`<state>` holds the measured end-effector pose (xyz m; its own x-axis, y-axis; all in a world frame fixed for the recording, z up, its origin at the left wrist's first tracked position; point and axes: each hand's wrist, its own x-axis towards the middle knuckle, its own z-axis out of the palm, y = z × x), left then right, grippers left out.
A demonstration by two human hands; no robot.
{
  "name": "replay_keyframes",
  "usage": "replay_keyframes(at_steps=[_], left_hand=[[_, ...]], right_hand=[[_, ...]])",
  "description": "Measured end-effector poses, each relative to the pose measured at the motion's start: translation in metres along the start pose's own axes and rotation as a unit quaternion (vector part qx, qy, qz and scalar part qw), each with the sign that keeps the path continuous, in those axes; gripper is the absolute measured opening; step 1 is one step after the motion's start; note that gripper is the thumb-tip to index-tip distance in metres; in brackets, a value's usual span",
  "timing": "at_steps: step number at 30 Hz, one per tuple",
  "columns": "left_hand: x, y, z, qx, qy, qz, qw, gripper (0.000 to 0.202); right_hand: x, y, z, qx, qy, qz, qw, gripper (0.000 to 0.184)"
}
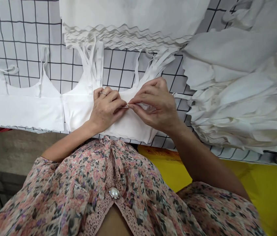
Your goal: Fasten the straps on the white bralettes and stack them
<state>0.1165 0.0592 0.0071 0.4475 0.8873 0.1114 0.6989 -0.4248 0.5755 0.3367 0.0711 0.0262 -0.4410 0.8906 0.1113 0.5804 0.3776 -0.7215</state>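
Note:
A white strappy bra top lies on the table in front of me, its straps fanned toward the back. Over its middle, my left hand, wearing a ring, is closed with thumb and fingers pinched together. My right hand meets it from the right, thumb and forefinger pinching the same thin white strand. Whether this strand is thread or a narrow strap I cannot tell. Beside my left wrist lies more of the white tops, and another white top is spread flat at the left.
A stack of white fabric pieces with wavy edges sits at the back. Crumpled white garments are heaped at the right. The table cover is white with a black grid. Yellow material shows below the table's right edge.

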Motion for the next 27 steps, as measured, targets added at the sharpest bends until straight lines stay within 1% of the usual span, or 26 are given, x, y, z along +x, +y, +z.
replay_keyframes(at_steps=[6,12,18,25,27], left_hand=[[-0.0005,-0.002,0.0005,-0.003,0.011,0.02,1.0,0.021],[-0.0005,-0.0011,-0.001,0.01,0.016,0.018,1.0,0.025],[0.0003,-0.0012,-0.0005,0.0,0.004,0.009,1.0,0.023],[-0.0003,-0.0015,0.0004,-0.006,0.019,0.015,1.0,0.026],[-0.0003,-0.0013,0.0004,-0.008,0.014,0.013,1.0,0.026]], right_hand=[[0.0005,-0.0006,0.0011,-0.003,0.015,0.002,1.0,0.015],[0.0019,0.0008,0.0034,-0.007,0.02,-0.009,1.0,0.018],[0.0011,0.0016,0.0021,0.013,0.013,0.007,1.0,0.018],[0.0008,0.0016,0.0024,0.021,0.018,0.002,1.0,0.019],[0.0007,0.0025,0.0022,0.019,0.014,0.003,1.0,0.02]])
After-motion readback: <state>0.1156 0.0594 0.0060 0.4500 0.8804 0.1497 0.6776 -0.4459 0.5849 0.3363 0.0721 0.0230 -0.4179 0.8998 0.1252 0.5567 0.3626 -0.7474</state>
